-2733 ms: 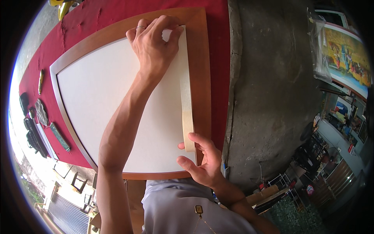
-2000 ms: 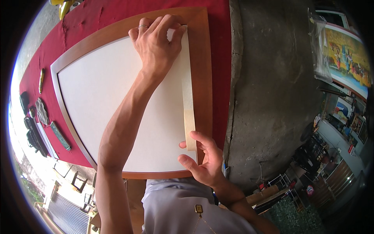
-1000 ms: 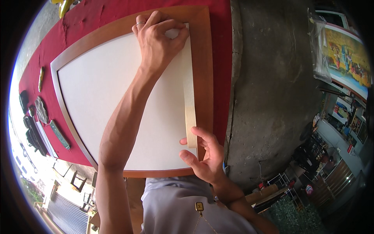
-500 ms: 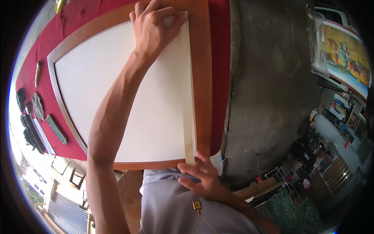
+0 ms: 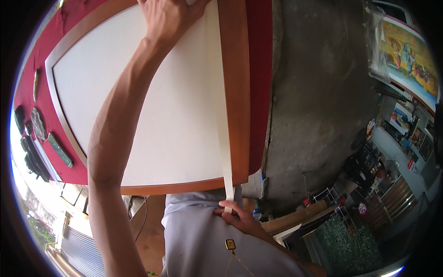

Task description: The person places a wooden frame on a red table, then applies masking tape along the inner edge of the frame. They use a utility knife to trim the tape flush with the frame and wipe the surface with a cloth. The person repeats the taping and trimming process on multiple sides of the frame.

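Note:
A wooden picture frame (image 5: 239,129) surrounds a white board (image 5: 180,115) on a table with a red cover. A long, pale cream strip, like tape (image 5: 223,138), runs along the inner right edge of the frame and hangs past its near edge. My left hand (image 5: 168,18) is at the far end of the board, its fingers curled toward the strip; the fingertips are cut off by the upper border. Below the frame's near right corner, my right hand (image 5: 237,216) pinches the strip's near end between thumb and fingers, in front of my grey shirt.
Along the left of the red cover (image 5: 69,159) lie a dark green box-shaped thing (image 5: 60,148), a grey cloth-like thing (image 5: 38,123), a black object (image 5: 34,159) and a slim yellowish tool (image 5: 36,85). A grey floor stretches to the right. Colourful pictures (image 5: 408,60) stand at far right.
My right hand has moved nearer to me and closed on the strip's near end, which now reaches past the frame. The frame and my left hand sit higher and further left in view.

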### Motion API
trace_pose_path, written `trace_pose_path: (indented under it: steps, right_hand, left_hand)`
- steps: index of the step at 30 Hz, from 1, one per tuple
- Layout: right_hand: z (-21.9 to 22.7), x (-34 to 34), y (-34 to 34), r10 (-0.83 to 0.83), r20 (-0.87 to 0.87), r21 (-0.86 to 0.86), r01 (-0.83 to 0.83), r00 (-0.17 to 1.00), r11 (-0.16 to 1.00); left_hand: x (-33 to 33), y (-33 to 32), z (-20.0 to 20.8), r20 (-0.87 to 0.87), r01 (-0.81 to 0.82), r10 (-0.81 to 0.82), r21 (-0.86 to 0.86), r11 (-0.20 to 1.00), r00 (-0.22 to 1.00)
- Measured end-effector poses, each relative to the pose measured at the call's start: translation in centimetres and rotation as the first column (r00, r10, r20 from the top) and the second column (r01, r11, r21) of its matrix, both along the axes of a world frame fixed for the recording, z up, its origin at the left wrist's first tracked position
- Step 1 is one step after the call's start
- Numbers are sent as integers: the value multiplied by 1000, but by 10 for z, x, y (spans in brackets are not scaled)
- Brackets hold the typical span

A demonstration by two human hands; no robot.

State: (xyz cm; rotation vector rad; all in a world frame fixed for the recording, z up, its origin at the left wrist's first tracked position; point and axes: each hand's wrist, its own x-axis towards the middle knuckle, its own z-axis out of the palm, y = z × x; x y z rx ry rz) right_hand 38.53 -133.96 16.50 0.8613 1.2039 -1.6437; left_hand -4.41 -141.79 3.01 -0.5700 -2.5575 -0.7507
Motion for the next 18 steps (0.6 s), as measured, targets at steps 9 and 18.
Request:
trace_pose_path:
  steps: [9, 18]
  right_hand:
    - [-28, 32, -7, -109, -78, 59, 113, 991, 992]
    - [-35, 25, 3, -127, 96, 40, 124, 987, 992]
  left_hand:
    - [-3, 1, -4, -17, 63, -62, 46, 997, 998]
    - [-6, -5, -8, -25, 129, -128, 55, 990, 991]
